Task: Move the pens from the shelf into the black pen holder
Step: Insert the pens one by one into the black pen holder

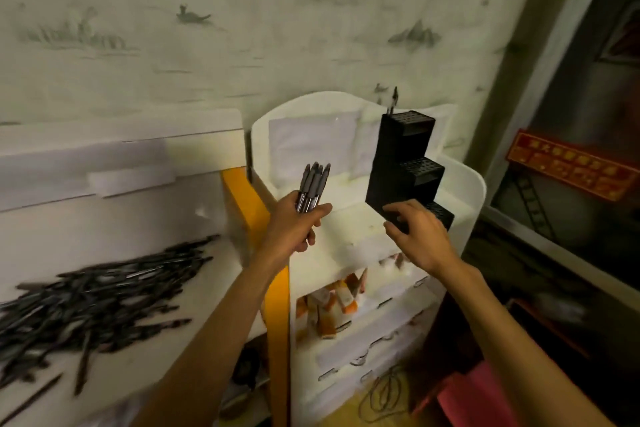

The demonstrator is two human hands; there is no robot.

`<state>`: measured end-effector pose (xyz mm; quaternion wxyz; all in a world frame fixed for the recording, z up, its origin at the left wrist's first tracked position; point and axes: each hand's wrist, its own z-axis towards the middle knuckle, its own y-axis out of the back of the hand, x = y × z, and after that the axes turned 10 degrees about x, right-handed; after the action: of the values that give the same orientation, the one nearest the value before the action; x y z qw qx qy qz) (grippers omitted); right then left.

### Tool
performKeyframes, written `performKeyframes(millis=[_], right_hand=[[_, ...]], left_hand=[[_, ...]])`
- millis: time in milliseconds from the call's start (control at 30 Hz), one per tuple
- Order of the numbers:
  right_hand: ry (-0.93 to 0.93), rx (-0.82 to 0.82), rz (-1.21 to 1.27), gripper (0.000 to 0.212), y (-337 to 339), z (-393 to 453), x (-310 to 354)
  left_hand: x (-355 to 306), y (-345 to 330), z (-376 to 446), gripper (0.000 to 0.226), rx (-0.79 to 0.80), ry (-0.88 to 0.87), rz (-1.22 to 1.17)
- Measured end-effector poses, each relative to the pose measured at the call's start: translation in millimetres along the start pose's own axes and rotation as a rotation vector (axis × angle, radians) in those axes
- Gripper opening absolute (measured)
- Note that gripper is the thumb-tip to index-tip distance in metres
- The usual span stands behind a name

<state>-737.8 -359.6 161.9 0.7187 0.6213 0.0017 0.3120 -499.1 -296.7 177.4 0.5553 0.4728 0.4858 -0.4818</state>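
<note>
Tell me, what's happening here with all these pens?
A person is filling a stepped black pen holder standing on a white rack. The left hand grips a bunch of pens; the right hand touches the holder's lowest step. One pen already stands in the top tier. Many pens lie piled on the shelf.

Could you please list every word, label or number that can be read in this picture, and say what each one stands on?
No text here can be read.
Red banner on the right: rows of gold characters, too blurred to read.
Orange-and-white boxes in the white rack: any print is too blurred.
Pens gripped in the left hand: markings too small.
Black pen holder: no lettering visible.
</note>
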Motion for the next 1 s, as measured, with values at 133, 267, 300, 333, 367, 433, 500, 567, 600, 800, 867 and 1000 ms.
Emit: performKeyframes(millis=[133,267,300,333,367,433,500,567,600,800,867,1000], right_hand=[[-0.010,-0.002,0.012,0.035,27.7,4.7,-53.5],[0.006,0.007,0.017,0.036,40.3,19.4,-85.8],[0.009,0.007,0.024,0.036,42.5,24.6,-94.1],[0.011,0.009,0.030,0.036,43.7,30.3,-102.6],[0.014,0.015,0.034,0.036,44.6,36.4,-110.9],[0.021,0.030,0.047,0.037,44.4,50.4,-127.7],[0.027,0.041,0.051,0.036,43.2,67.5,-145.0],[0.046,0.047,0.042,0.036,42.3,87.7,-161.7],[0.061,0.048,0.040,0.035,42.5,98.8,-169.9],[0.133,0.036,0.042,0.033,51.1,169.8,-206.2],[0.169,0.036,0.040,0.033,56.2,194.7,-212.9],[0.254,0.022,0.084,0.031,65.6,237.0,-220.6]], left_hand=[[-0.3,-59.8,26.1,0.021,0.019,0.014,0.042],[1.1,-96.1,51.0,0.027,0.008,0.032,0.091],[1.6,-104.2,59.1,0.028,0.005,0.033,0.099],[2.4,-111.5,67.9,0.029,0.002,0.035,0.100],[3.6,-118.3,77.8,0.029,0.001,0.038,0.093],[7.3,-129.9,98.2,0.030,0.000,0.045,0.079],[12.0,-141.2,119.3,0.031,0.007,0.043,0.087],[16.3,-151.4,140.8,0.031,0.019,0.022,0.095],[17.8,-156.3,151.9,0.029,0.024,0.012,0.095],[27.4,-172.5,223.4,0.022,0.004,0.004,0.056],[29.1,-174.1,246.5,0.019,-0.005,0.012,0.060],[25.9,-178.2,284.8,0.017,-0.020,0.030,0.047]])
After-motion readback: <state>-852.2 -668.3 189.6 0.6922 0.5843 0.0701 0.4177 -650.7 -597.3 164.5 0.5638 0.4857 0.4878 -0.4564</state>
